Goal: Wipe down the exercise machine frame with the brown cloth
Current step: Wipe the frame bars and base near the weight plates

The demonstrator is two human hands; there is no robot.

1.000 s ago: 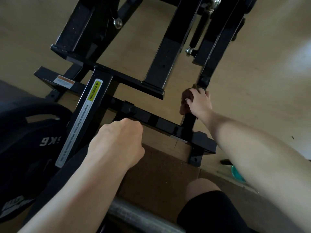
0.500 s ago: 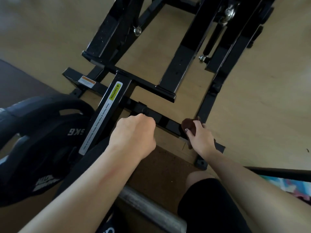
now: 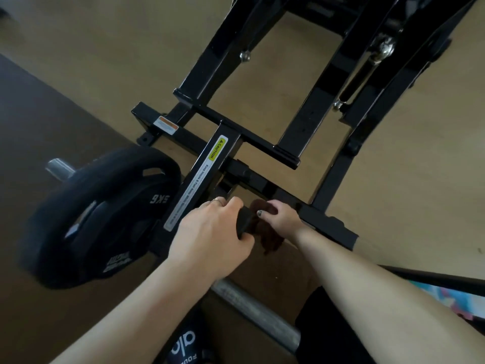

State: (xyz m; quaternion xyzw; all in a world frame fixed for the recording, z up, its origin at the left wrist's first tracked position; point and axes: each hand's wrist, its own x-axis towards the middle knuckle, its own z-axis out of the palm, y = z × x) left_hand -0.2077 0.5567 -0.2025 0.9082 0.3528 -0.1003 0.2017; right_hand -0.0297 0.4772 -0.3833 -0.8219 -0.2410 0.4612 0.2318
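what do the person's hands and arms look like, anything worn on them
Both forearms are bare, with no sleeves or watch in view. The left hand wears a thin ring on one finger. The right hand has dark polish on its thumbnail.

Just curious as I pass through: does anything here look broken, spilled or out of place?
Nothing stands out. The black frame looks intact, the right hand holds the brown cloth against it, and the left hand grips a black handle.

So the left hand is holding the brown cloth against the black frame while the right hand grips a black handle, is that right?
Not quite: the hands are swapped. In the head view the right hand holds the brown cloth against the black frame, while the left hand grips the black handle.
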